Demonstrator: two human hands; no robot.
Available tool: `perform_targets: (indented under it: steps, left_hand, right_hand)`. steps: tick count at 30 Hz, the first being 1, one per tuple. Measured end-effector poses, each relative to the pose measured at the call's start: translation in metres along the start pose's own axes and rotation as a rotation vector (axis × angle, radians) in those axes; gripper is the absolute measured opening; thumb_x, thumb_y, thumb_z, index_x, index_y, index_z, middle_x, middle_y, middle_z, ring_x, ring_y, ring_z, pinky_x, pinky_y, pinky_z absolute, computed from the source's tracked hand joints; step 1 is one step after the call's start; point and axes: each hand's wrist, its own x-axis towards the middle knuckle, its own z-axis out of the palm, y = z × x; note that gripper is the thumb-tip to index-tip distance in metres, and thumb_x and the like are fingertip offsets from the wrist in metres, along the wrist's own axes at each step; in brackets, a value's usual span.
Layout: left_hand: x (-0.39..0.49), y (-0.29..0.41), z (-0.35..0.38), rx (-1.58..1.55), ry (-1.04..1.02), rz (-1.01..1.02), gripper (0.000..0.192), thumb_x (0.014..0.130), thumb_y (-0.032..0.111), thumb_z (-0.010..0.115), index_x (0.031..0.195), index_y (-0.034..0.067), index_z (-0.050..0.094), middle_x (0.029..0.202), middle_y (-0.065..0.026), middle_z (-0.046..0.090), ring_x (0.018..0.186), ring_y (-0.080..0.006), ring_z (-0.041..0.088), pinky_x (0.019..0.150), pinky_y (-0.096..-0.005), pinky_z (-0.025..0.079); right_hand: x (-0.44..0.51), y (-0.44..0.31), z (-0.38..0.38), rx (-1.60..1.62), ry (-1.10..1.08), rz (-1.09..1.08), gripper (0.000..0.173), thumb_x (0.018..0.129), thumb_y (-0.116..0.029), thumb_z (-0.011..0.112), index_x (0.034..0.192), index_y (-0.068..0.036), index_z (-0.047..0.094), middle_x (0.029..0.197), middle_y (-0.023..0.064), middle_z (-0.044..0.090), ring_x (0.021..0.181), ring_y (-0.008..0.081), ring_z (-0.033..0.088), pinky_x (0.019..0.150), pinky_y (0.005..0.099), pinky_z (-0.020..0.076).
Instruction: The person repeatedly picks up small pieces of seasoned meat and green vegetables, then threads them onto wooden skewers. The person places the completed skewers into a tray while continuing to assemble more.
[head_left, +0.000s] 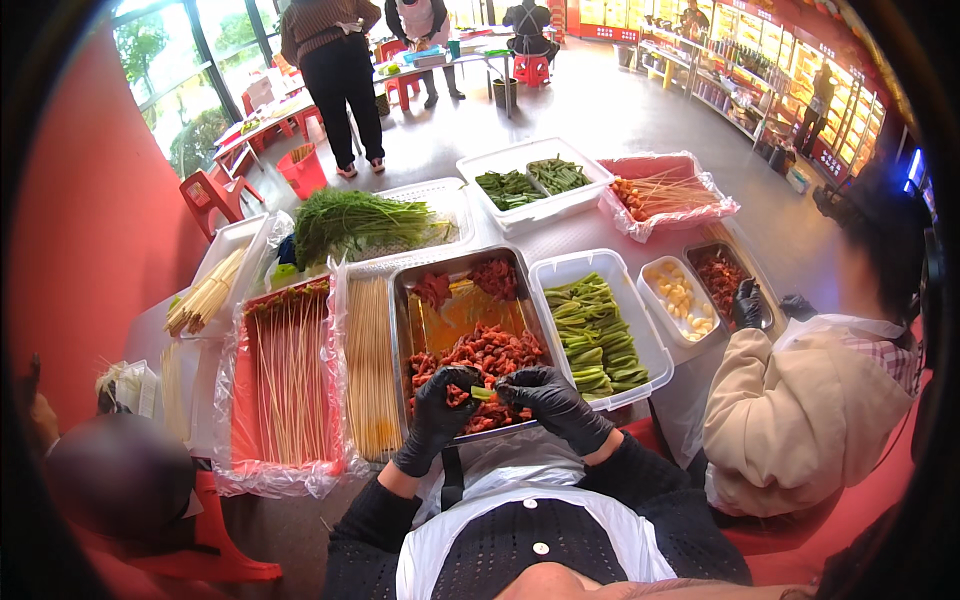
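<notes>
My left hand (441, 411) and my right hand (561, 405), both in black gloves, meet over the near end of a steel tray (480, 306). A short piece of green vegetable (482, 392) lies between their fingertips, pinched from both sides. Strips of raw red meat (487, 346) are heaped below, partly hidden by my hands. Two smaller clumps of meat sit at the tray's far end. Left of it lie bare bamboo skewers (369, 360) in a row. A clear plastic bin (663, 367) on the right holds folded green leaves (596, 330).
A plastic-lined red tray (244, 420) of loaded skewers stands on the left, near a seated person (124, 480). Fresh herbs (352, 221), a white tub (491, 212) of cut greens and a lined tray (675, 169) stand farther back. A co-worker (810, 405) sits close on my right, beside garlic cloves (679, 292).
</notes>
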Motion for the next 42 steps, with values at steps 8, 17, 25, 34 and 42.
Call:
perform_targets:
  steps: [8,17,25,34,42]
  left_hand:
    - [0.012,0.009,-0.014,0.223,-0.178,0.425,0.033,0.058,0.0,0.071,0.089,0.007,0.063,0.083,-0.0047,0.063,0.075,-0.025,0.057,0.069,-0.0345,0.046]
    - [0.01,0.019,-0.025,0.438,-0.252,0.565,0.027,0.07,0.004,0.065,0.096,0.009,0.063,0.092,-0.0055,0.064,0.088,-0.0251,0.06,0.082,-0.0385,0.046]
    - [-0.01,0.015,-0.028,0.58,-0.183,0.662,0.036,0.071,0.018,0.072,0.104,0.008,0.061,0.105,-0.0066,0.062,0.098,-0.0241,0.06,0.083,-0.0372,0.05]
    - [-0.005,0.022,-0.022,0.433,-0.212,0.494,0.019,0.075,0.012,0.068,0.092,0.005,0.062,0.085,-0.0085,0.062,0.075,-0.0252,0.061,0.063,-0.0342,0.049]
    - [-0.006,0.036,-0.017,0.291,-0.095,0.224,0.023,0.068,0.003,0.072,0.089,0.002,0.062,0.079,-0.012,0.06,0.071,-0.0289,0.059,0.061,-0.0347,0.047]
  right_hand:
    - [0.012,0.0,-0.008,0.07,-0.188,0.13,0.023,0.078,-0.005,0.069,0.099,0.003,0.061,0.084,0.0051,0.063,0.073,0.0112,0.061,0.065,0.0231,0.0507]
    - [0.01,-0.005,-0.013,0.057,-0.245,0.261,0.018,0.079,-0.005,0.067,0.094,0.004,0.064,0.081,0.0058,0.065,0.069,0.0108,0.062,0.062,0.0209,0.0504]
    - [0.011,-0.001,-0.01,0.117,-0.185,0.202,0.016,0.082,-0.006,0.065,0.094,0.003,0.064,0.083,0.0064,0.065,0.067,0.0093,0.06,0.059,0.019,0.0487]
    - [0.0,-0.006,0.004,-0.205,-0.094,-0.11,0.014,0.081,-0.01,0.068,0.091,0.0,0.066,0.083,-0.0002,0.063,0.077,0.006,0.055,0.068,0.0211,0.0448]
    - [0.004,-0.005,0.005,-0.434,-0.143,-0.309,0.015,0.08,-0.005,0.067,0.094,0.0,0.063,0.084,0.0003,0.062,0.079,0.0067,0.055,0.071,0.0229,0.0463]
